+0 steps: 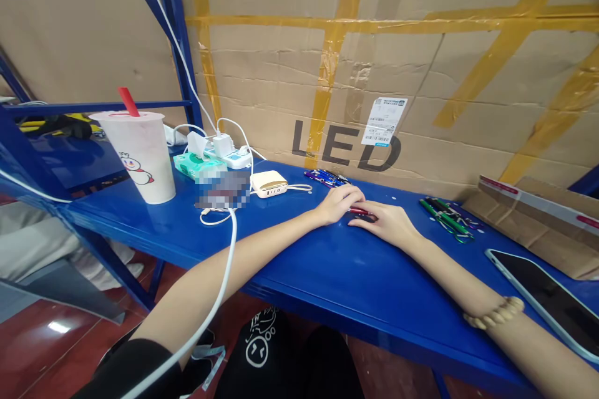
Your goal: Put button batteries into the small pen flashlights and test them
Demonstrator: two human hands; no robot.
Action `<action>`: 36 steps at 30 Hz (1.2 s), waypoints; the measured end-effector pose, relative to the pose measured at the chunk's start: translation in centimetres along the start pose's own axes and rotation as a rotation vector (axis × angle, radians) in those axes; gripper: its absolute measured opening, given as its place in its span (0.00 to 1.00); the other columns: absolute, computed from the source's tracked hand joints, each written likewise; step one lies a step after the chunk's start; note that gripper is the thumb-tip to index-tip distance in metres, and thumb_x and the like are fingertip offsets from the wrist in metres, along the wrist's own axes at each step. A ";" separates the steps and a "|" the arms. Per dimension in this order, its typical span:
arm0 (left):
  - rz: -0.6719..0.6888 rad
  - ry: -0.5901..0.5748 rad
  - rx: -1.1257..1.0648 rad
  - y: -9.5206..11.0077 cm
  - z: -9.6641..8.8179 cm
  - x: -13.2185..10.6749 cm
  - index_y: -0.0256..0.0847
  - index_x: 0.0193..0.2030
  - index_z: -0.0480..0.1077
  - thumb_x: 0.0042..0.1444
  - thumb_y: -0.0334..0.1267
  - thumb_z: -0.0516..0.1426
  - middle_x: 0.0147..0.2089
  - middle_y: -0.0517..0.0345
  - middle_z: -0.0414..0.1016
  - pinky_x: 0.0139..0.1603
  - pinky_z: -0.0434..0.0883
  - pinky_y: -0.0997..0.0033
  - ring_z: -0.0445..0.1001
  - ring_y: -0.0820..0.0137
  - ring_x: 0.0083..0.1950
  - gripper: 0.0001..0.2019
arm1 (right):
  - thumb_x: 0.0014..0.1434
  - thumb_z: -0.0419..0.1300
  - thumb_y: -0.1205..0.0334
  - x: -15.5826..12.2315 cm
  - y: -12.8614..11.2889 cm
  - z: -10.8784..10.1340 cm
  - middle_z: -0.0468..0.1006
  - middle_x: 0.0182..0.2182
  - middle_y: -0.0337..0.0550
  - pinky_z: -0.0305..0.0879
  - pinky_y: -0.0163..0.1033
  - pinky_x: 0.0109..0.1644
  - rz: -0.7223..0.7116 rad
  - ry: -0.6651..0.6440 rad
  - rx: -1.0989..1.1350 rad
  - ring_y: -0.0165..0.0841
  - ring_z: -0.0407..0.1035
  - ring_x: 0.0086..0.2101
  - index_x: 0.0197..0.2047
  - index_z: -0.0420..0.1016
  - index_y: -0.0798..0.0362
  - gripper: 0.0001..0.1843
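Note:
Both my hands meet near the middle of the blue shelf table (327,262). My left hand (337,201) is curled, fingers closed on a red pen (359,211) that lies between the hands. My right hand (388,222) rests on the table with fingers together, touching the same pen at its dark end. A pile of blue and purple pens (325,177) lies just behind my left hand. A bunch of green pens (447,217) lies to the right of my right hand. A bead bracelet (493,313) is on my right wrist.
A white drink cup (140,156) with a red straw stands at the left. Beside it are a green tissue pack (196,165), a power strip with chargers (227,151), a cream power bank (269,184) and a white cable (224,262). A tablet (545,296) and cardboard box (538,218) sit at right.

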State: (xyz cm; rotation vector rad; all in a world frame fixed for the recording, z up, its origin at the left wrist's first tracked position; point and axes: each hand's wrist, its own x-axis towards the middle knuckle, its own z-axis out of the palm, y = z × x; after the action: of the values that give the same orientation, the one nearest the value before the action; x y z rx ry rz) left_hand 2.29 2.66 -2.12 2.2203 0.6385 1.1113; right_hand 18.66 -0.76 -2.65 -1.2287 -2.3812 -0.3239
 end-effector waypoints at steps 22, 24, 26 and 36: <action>0.016 -0.041 0.068 0.2 0.0 0.0 0.38 0.34 0.67 0.57 0.38 0.43 0.38 0.55 0.70 0.48 0.62 0.72 0.68 0.69 0.43 0.13 | 0.59 0.49 0.51 0.2 0.3 0.0 0.75 0.45 0.36 0.68 0.36 0.38 -0.013 -0.084 0.020 0.35 0.71 0.42 0.47 0.71 0.44 0.16; 0.022 -0.038 0.065 0.3 0.0 0.1 0.37 0.34 0.67 0.57 0.38 0.43 0.38 0.55 0.70 0.48 0.62 0.72 0.68 0.69 0.43 0.14 | 0.59 0.49 0.51 0.2 0.4 0.0 0.75 0.45 0.36 0.68 0.36 0.39 -0.014 -0.087 0.029 0.35 0.71 0.43 0.48 0.70 0.43 0.16; 0.032 -0.037 0.077 0.6 -0.3 0.3 0.38 0.34 0.67 0.57 0.39 0.43 0.38 0.54 0.70 0.48 0.62 0.71 0.68 0.69 0.43 0.14 | 0.59 0.49 0.51 0.1 0.4 0.0 0.75 0.45 0.37 0.68 0.37 0.40 0.002 -0.079 0.035 0.35 0.71 0.43 0.48 0.70 0.43 0.16; -0.145 -0.078 0.116 6.2 -6.1 -4.6 0.40 0.40 0.67 0.59 0.42 0.40 0.45 0.55 0.69 0.56 0.56 0.62 0.65 0.66 0.50 0.17 | 0.58 0.51 0.50 0.6 -0.1 -0.5 0.75 0.45 0.34 0.66 0.35 0.41 0.064 -0.123 0.194 0.34 0.69 0.45 0.47 0.70 0.42 0.16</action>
State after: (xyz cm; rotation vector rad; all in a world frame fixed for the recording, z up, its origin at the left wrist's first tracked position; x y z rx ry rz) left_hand -4.30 -3.04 2.50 2.2616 0.8346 0.9313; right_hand 18.41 -0.62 -1.90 -1.2622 -2.4038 0.0038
